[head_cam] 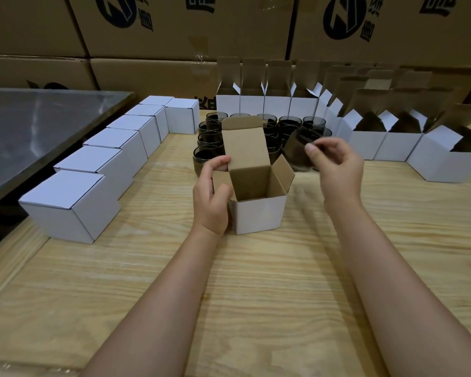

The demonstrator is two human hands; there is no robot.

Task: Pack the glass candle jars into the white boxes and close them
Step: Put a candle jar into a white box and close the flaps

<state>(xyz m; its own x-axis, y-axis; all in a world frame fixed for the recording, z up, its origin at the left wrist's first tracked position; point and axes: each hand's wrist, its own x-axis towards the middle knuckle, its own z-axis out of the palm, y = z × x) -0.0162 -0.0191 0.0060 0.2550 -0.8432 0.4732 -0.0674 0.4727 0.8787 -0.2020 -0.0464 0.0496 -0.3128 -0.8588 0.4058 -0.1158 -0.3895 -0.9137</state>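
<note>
1. Fingers (223, 192) of the left hand (211, 197) are curled round the left side flap of the open white box (259, 213). The thumb lies at the back left corner, below the lid.
2. Right hand (337, 164) sits right of centre, its thumb and fingertips clamped on a smoked glass jar (299, 148). The jar is held tilted in the air, just beyond the box's right flap, and is blurred.
3. That box stands at the centre of the frame on the wooden table (256, 281), with its lid upright and its brown inside showing.
4. More dark jars (288, 125) stand clustered behind the box, mouths up.
5. Closed white boxes (68, 205) form a touching row from the middle left up toward the top centre.
6. Other open boxes (365, 142), lids raised, line the back and curve down the right side.
7. A grey metal sheet (38, 126) fills the upper left, and brown cartons (174, 28) are stacked across the top.
</note>
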